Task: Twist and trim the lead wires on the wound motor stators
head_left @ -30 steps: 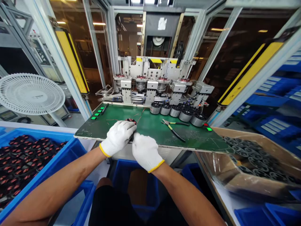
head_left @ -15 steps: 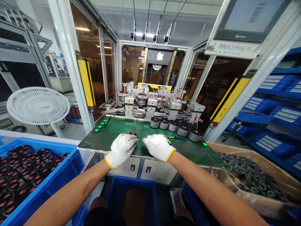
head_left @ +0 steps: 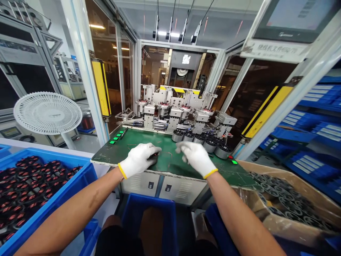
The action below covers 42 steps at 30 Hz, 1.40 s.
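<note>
My left hand [head_left: 139, 160], in a white glove with a yellow cuff, rests over a dark wound stator coil [head_left: 155, 155] on the green work board [head_left: 170, 166], and most of the coil is hidden. My right hand [head_left: 196, 158], gloved the same way, hangs just above the board with its fingers bunched together. Nothing shows in those fingers. Thin copper wire scraps [head_left: 169, 154] lie between my hands. The pliers are out of sight, possibly behind my right hand.
A blue crate [head_left: 50, 154] of red-wound stators stands to the left. A cardboard box [head_left: 269, 170] of dark cores is to the right. Metal cylinders [head_left: 210, 145] and a machine [head_left: 170, 110] stand behind the board. Another blue crate [head_left: 146, 202] sits below its front edge.
My right hand has moved away from the coil, to the right. The pliers no longer show. The view has tilted up from the board since the earliest frame.
</note>
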Tool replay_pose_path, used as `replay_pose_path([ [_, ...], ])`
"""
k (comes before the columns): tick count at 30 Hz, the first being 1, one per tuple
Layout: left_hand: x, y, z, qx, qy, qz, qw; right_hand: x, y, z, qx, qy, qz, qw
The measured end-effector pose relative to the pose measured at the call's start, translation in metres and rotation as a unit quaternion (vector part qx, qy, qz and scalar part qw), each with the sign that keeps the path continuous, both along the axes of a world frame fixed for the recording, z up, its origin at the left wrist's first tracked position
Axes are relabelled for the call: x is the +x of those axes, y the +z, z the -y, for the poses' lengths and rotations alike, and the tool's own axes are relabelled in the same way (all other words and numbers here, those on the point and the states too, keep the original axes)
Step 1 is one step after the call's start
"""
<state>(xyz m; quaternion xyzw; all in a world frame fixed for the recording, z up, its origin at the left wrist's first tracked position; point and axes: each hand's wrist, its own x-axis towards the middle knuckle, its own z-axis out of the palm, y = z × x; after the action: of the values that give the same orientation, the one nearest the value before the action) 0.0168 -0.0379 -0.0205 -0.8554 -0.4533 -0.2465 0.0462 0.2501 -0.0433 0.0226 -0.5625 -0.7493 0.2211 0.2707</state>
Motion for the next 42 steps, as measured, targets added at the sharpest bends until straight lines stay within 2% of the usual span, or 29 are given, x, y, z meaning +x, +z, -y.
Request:
replay_pose_path([
  [1,0.0,-0.008,0.0,0.023,0.013,0.011,1.0,0.0,0.008,-0.001,0.058,-0.016,0.028,0.998],
  [2,0.001,-0.015,-0.001,0.042,0.021,0.021,0.999,-0.004,0.014,0.0,0.105,-0.004,0.085,0.991],
  [4,0.004,-0.024,-0.002,0.056,0.022,0.036,0.998,-0.019,0.017,0.005,0.168,0.051,0.255,0.951],
  [6,0.006,-0.025,-0.003,0.046,0.02,0.046,0.998,-0.035,0.009,0.01,0.182,0.087,0.404,0.892],
  [8,0.008,-0.018,-0.003,0.024,0.022,0.052,0.998,-0.046,-0.006,0.011,0.18,0.095,0.472,0.858],
  [10,0.009,-0.009,-0.003,0.0,0.027,0.051,0.998,-0.048,-0.021,0.008,0.166,0.1,0.454,0.87],
  [12,0.009,0.001,-0.002,-0.015,0.031,0.042,0.999,-0.04,-0.031,0.003,0.134,0.111,0.371,0.912],
  [14,0.007,0.008,-0.003,0.0,0.039,0.031,0.999,-0.025,-0.036,0.003,0.084,0.109,0.244,0.96],
  [15,0.005,0.01,-0.004,0.014,0.051,0.029,0.998,-0.017,-0.037,0.007,0.074,0.072,0.175,0.979],
  [16,0.002,0.011,-0.005,0.023,0.066,0.029,0.997,-0.01,-0.038,0.014,0.085,0.005,0.111,0.99],
  [17,0.0,0.011,-0.006,0.019,0.081,0.032,0.996,-0.005,-0.04,0.025,0.117,-0.077,0.062,0.988],
  [19,-0.003,0.007,-0.01,-0.047,0.099,0.052,0.993,-0.007,-0.047,0.056,0.217,-0.193,0.035,0.956],
  [20,-0.003,0.004,-0.012,-0.099,0.096,0.07,0.988,-0.014,-0.053,0.074,0.265,-0.165,0.067,0.948],
  [21,-0.003,0.001,-0.014,-0.146,0.09,0.09,0.981,-0.025,-0.06,0.09,0.29,-0.071,0.124,0.946],
  [23,-0.001,-0.005,-0.017,-0.195,0.09,0.13,0.968,-0.055,-0.074,0.112,0.299,0.044,0.161,0.94],
  [24,0.0,-0.007,-0.018,-0.197,0.094,0.143,0.965,-0.071,-0.08,0.115,0.304,0.111,0.184,0.928],
  [25,0.001,-0.009,-0.018,-0.194,0.101,0.15,0.964,-0.085,-0.085,0.112,0.313,0.193,0.228,0.902],
  [26,0.002,-0.01,-0.019,-0.191,0.106,0.152,0.964,-0.096,-0.088,0.103,0.316,0.211,0.264,0.886],
  [27,0.002,-0.011,-0.019,-0.19,0.105,0.152,0.964,-0.103,-0.089,0.091,0.311,0.196,0.296,0.882],
  [28,0.002,-0.012,-0.019,-0.189,0.1,0.153,0.965,-0.106,-0.089,0.076,0.301,0.152,0.321,0.885],
  [31,0.002,-0.013,-0.02,-0.179,0.082,0.162,0.967,-0.099,-0.082,0.035,0.248,-0.043,0.338,0.907],
  [33,0.003,-0.013,-0.021,-0.176,0.081,0.164,0.967,-0.09,-0.077,0.02,0.229,-0.112,0.337,0.906],
  [38,0.006,-0.01,-0.019,-0.186,0.103,0.158,0.964,-0.082,-0.068,0.016,0.236,-0.136,0.351,0.896],
  [40,0.006,-0.009,-0.018,-0.185,0.092,0.159,0.965,-0.082,-0.062,0.018,0.222,-0.14,0.359,0.896],
  [42,0.006,-0.009,-0.017,-0.179,0.073,0.161,0.968,-0.082,-0.055,0.016,0.197,-0.144,0.344,0.907],
])
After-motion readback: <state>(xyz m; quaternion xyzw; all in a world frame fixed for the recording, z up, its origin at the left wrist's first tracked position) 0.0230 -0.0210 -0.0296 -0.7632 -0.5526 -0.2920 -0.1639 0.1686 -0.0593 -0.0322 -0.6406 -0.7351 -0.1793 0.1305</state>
